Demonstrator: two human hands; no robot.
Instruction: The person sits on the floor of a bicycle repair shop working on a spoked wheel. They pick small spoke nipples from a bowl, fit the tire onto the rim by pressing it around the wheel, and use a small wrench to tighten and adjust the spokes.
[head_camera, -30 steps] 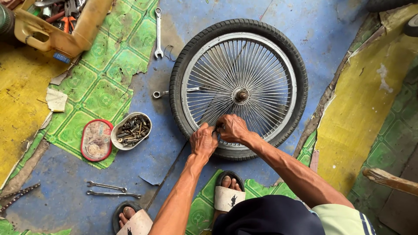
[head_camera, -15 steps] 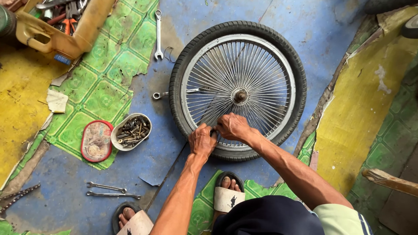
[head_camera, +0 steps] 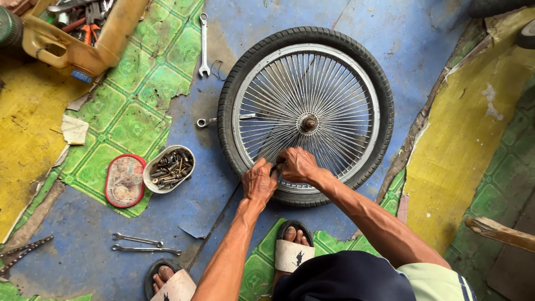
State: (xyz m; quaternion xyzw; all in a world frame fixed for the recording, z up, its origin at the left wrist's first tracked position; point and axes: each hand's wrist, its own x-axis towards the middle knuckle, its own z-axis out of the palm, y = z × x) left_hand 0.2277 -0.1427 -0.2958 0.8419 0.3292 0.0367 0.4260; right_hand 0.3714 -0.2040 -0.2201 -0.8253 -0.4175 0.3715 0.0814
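We keep both hands, left hand (head_camera: pixel 259 181) and right hand (head_camera: pixel 298 164), unmoved at the spoked wheel (head_camera: pixel 305 117) near rim, fingers pinched on spokes.

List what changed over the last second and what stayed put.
Very little changed. Both hands stay together at the near rim of the spoked wheel, the left hand and right hand shifting only slightly on the spokes. The wheel, the tin of bolts and the wrenches stayed where they were.

An oval tin (head_camera: pixel 170 169) of bolts is seen on the floor, left of the wheel (head_camera: pixel 305 114) — its red-rimmed printed lid (head_camera: pixel 124 180) laid just beside it.
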